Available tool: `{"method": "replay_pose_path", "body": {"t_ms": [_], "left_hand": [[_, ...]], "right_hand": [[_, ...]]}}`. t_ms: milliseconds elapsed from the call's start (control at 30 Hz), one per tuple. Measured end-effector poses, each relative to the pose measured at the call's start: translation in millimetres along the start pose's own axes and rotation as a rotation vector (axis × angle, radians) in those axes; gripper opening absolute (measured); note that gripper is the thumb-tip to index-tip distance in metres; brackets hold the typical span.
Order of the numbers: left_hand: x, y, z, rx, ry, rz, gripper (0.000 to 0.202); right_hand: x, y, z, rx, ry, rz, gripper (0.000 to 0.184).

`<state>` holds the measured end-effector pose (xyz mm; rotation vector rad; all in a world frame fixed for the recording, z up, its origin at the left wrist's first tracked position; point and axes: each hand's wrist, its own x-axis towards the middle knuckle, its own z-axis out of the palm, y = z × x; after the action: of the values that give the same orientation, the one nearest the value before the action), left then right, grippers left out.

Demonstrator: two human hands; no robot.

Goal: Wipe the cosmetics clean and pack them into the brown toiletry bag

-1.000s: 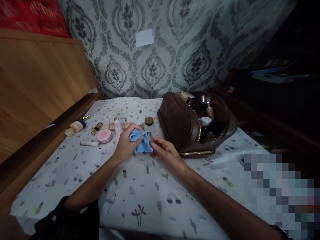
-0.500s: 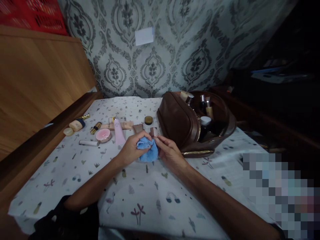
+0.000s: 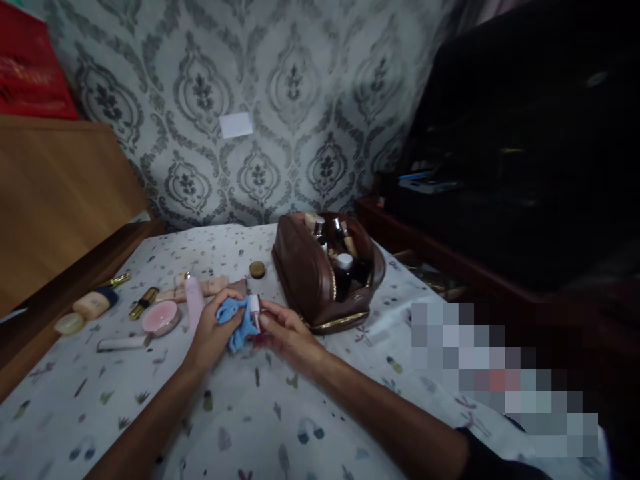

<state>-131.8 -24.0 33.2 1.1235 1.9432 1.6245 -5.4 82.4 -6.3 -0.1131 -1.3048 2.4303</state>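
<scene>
My left hand [image 3: 207, 337] is closed round a crumpled blue cloth [image 3: 240, 333]. Against the cloth, my right hand [image 3: 295, 339] pinches a small cosmetic container [image 3: 255, 307] with a whitish upper end and a dark reddish lower part; fingers hide much of it, so its exact kind is unclear. Just beyond the left hand lie a pink tube [image 3: 194, 300], a beige tube [image 3: 213, 285] and a brownish tube end [image 3: 238, 287]. To the right of the hands stands an unzipped brown leather cosmetic bag [image 3: 303, 280] with several bottles inside, among them a white-capped jar [image 3: 345, 263].
Left on the patterned tablecloth [image 3: 225, 420] lie a pink compact [image 3: 161, 317], a white stick [image 3: 123, 343], a gold-and-black lipstick [image 3: 143, 303] and a beige bottle [image 3: 94, 304]. A small round olive-coloured jar [image 3: 257, 269] is near the bag. A wooden panel [image 3: 65, 193] borders the left.
The view has swung right, so everything sits further left. My right hand has turned the small container, and its whitish end now points up beside the cloth.
</scene>
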Motion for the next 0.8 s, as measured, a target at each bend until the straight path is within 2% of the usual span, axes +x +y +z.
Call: {"method": "replay_pose_path", "body": {"t_ms": [133,267,367,433,567,633,700,800], "left_hand": [[0.8,0.5,1.7,-0.067,-0.045,-0.047,0.028],[2.6,-1.9,-0.8,-0.119,0.012,-0.089,0.035],[2.1,-3.5,-0.8,-0.15,0.061,-0.092,0.038],[1.0,-2.2,0.8,-0.173,0.083,-0.102,0.04],[-1.5,4.3,3.3,-0.163,0.115,-0.102,0.042],[-2.0,6.2,2.6,-0.118,0.088,-0.088,0.045],[-1.7,5.9,0.6,-0.067,0.011,-0.064,0.045],[-0.4,3.6,-2.6,0.004,-0.068,-0.019,0.039]], "right_hand": [[4.9,7.9,-10.1,-0.003,0.045,-0.029,0.065],[4.6,7.9,-13.2,-0.101,-0.015,-0.026,0.076],[2.7,4.3,-9.6,-0.15,-0.046,-0.033,0.071],[1.7,2.9,-6.3,-0.135,-0.028,-0.03,0.07],[0.4,3.1,-2.2,-0.034,-0.006,0.013,0.083],[0.4,3.2,-2.6,-0.032,-0.003,0.042,0.085],[0.8,3.0,-4.6,-0.076,-0.002,0.044,0.084],[1.6,3.1,-8.8,-0.184,-0.014,0.015,0.079]]}}
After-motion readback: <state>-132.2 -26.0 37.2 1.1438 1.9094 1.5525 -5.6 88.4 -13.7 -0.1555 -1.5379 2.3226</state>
